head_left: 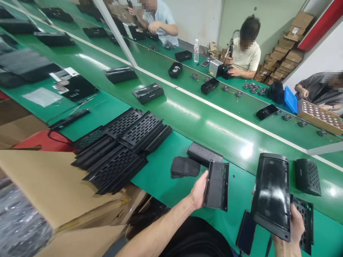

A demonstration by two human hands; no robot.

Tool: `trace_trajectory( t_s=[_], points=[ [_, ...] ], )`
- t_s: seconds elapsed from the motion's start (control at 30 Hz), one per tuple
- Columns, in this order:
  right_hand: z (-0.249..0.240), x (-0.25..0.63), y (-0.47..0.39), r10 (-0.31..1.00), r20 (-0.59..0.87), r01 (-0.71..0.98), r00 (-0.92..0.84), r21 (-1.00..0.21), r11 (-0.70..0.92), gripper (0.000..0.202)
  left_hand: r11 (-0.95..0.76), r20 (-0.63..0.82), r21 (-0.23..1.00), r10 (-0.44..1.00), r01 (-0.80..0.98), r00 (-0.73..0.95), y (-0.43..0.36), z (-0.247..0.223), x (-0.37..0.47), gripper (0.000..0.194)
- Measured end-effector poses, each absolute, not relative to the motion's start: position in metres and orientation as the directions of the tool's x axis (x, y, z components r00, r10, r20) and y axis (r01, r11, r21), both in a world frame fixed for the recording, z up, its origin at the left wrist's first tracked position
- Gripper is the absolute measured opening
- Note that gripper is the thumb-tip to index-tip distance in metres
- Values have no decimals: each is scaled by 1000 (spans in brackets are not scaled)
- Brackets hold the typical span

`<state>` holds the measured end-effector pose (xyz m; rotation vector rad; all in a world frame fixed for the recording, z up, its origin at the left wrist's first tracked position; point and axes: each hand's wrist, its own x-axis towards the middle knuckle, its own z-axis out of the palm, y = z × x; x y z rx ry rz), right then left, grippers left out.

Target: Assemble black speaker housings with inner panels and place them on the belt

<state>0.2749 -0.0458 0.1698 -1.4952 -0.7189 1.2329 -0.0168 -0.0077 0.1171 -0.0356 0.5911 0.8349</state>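
My left hand [198, 192] grips a flat black perforated panel [217, 185] by its left edge, held upright over the green table [166, 167]. My right hand [294, 228] holds a black speaker housing [272, 196] from below, its glossy face toward me. A folded black cloth piece [184, 166] and a black grille part [204, 154] lie just beyond my left hand. Another perforated panel [304, 221] lies under the housing.
A stack of black perforated panels [120, 150] sits at left beside cardboard [53, 185]. A black speaker box [307, 176] stands at right; a phone [245, 232] lies near the edge. Three people work across the conveyor belt [214, 125], among black housings, round parts and a tray [318, 116].
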Motion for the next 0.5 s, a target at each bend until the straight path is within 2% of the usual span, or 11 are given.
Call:
trace_trajectory(
  t_s=[0.07, 0.17, 0.27, 0.37, 0.5],
  points=[
    [177, 281, -50, 857, -388, -182, 338, -921, -344, 69, 673, -513, 201, 692, -712, 508, -7, 116, -14, 65],
    [204, 271, -50, 860, -442, -116, 254, -897, -426, 77, 655, -497, 190, 707, -731, 504, -4, 113, -7, 59],
    [238, 244, -45, 892, -403, 158, 208, -886, -437, 93, 628, -461, 155, 729, -763, 506, -2, 112, 3, 53],
    [259, 222, -40, 929, -338, 451, 149, -813, -368, 101, 591, -396, 142, 769, -794, 502, -1, 113, 13, 51],
    [262, 215, -33, 965, -257, 645, 56, -728, -231, 101, 557, -270, 205, 822, -805, 501, 1, 120, 24, 57]
  ],
)
